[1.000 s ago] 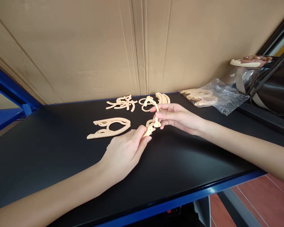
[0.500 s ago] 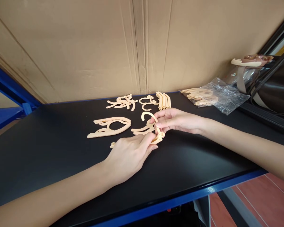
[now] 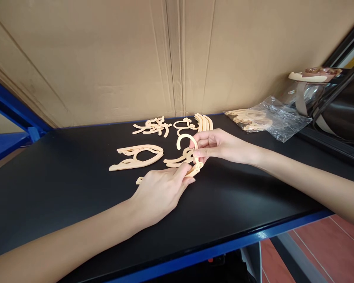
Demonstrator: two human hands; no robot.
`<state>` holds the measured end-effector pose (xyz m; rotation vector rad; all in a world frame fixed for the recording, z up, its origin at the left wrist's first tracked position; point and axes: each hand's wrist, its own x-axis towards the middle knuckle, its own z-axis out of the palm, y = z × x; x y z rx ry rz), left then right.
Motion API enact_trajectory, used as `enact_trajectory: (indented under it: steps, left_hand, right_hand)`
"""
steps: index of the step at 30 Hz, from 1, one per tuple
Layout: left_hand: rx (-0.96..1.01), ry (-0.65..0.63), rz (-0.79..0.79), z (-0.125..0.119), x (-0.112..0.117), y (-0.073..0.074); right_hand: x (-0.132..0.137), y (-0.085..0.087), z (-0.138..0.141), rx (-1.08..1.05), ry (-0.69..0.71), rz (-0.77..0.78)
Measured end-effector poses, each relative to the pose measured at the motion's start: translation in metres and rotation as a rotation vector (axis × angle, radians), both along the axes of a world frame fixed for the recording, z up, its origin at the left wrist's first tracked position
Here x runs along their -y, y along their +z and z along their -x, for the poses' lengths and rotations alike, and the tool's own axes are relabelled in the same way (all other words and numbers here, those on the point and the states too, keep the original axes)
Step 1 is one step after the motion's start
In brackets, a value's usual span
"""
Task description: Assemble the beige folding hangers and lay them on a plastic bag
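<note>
Head view: left hand (image 3: 161,192) and right hand (image 3: 216,146) pinch hooked piece (image 3: 183,136).

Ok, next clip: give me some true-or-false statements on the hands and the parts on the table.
1. The right hand grips a curved hook. True.
2. The left hand lies flat, touching nothing. False: its fingertips pinch a small part at the hook's lower end.
3. The table is black. True.
4. The bag lies at the table's left end. False: it lies at the far right.
5. A cardboard wall stands behind the table. True.
</note>
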<state>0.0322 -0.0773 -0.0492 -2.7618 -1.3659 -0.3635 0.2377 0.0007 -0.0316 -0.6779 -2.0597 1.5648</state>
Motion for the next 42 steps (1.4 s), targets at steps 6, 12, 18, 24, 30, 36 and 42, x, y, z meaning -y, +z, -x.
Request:
enact_trajectory:
  steps: [6,12,18,24,30,36,42]
  left_hand:
    - [0.037,0.114,0.167,0.001,-0.003,-0.001]
    - [0.175,0.132,0.326,0.003,-0.005,0.004]
    - [0.608,0.071,0.741,0.006,-0.008,0.013]
    - [0.861,0.145,0.954,0.004,-0.011,0.024]
    - [1.036,0.243,0.997,0.01,-0.015,0.029]
    - [1.111,0.304,1.041,0.013,-0.015,0.029]
    - [1.102,0.299,1.004,0.013,-0.012,0.028]
  right_hand:
    - [0.004,0.0,0.002,-0.049,-0.108,-0.061]
    - [0.004,-0.003,0.003,-0.061,-0.115,-0.065]
    - [-0.013,0.001,-0.012,0.201,-0.366,-0.533]
    - [-0.024,0.001,-0.026,0.901,-0.43,-0.918]
    - [-0.021,0.003,-0.024,0.723,-0.316,-0.724]
    - [-0.008,0.01,-0.017,0.386,-0.052,-0.453]
    - [0.007,0.016,-0.011,0.387,0.072,-0.431]
